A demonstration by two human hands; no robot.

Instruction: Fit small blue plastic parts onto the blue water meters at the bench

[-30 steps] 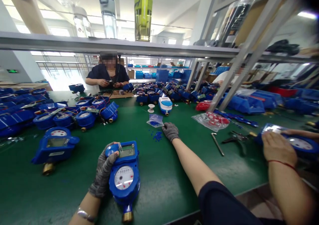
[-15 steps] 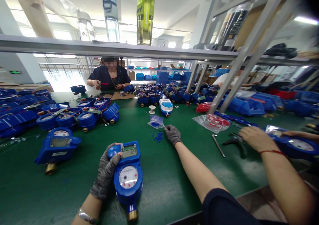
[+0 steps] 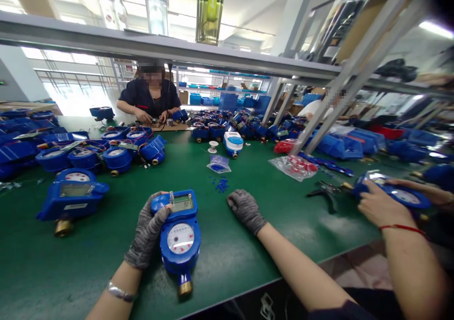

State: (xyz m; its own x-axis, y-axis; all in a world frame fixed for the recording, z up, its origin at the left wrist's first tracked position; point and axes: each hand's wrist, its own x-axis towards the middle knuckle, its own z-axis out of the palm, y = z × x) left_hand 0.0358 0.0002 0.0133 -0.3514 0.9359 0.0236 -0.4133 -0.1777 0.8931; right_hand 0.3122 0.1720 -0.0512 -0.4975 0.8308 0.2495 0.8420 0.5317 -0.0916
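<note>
- Near the front of the green bench, the left hand, in a grey glove, is wrapped around the upper end of a blue meter, thumb by its small screen; the brass end points toward the person.
- Just to the right, the gloved right hand is low at the bench top, fingers curled; I cannot tell whether they pinch anything.
- Beyond it lie loose blue bits, a clear bag with more, a white spool and a white-and-blue device.
- Left of the held meter lies a second meter, with wired meters crowded behind.
- Rightward come a bag of red parts, black pliers and a co-worker's hand on another meter.
- Green surface shows between the held meter and the right hand, and down to the near edge, which slants up rightward.
- Overhead runs a grey shelf with bottles; across the bench is another person.
- Compared with half a second ago, the right hand has drawn back from the clear bag, the co-worker's hand has left the pliers, and the metal rod beside them no longer shows.
</note>
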